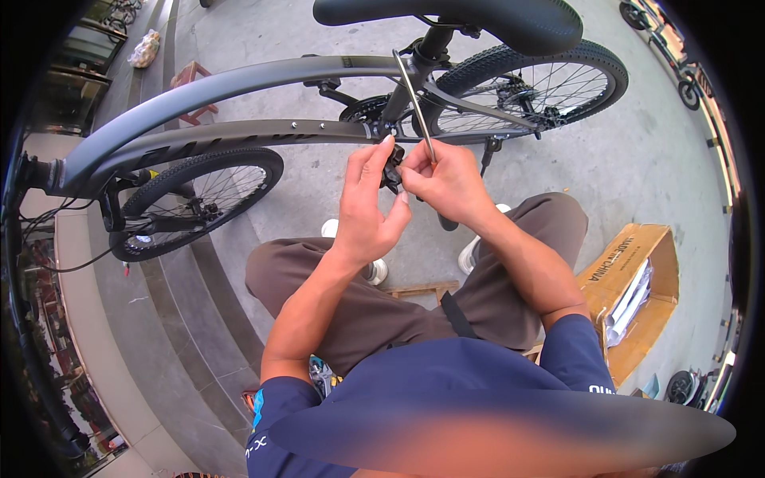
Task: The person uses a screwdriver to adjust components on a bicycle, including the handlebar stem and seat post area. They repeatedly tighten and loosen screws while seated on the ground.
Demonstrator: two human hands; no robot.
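My left hand (369, 203) curves round a small black part (392, 169) just below the bicycle frame, its fingertips and thumb on it. The fingers partly cover this part, and its kind is unclear. Closed beside it, my right hand (448, 182) has its thumb and forefinger pinched against the part's right side. A long silver metal rod (414, 99), bent at its top end like a hex key, rises from my right fist and crosses in front of the frame. The grey bicycle frame (239, 80) stands crosswise before me, with the black saddle (510, 22) above.
The front wheel (199, 195) is turned at the left, near grey steps (171, 319). The rear wheel (550, 88) stands at the upper right. An opened cardboard box (629, 275) with papers lies right of my knee. Behind the frame is a small reddish stool (194, 84).
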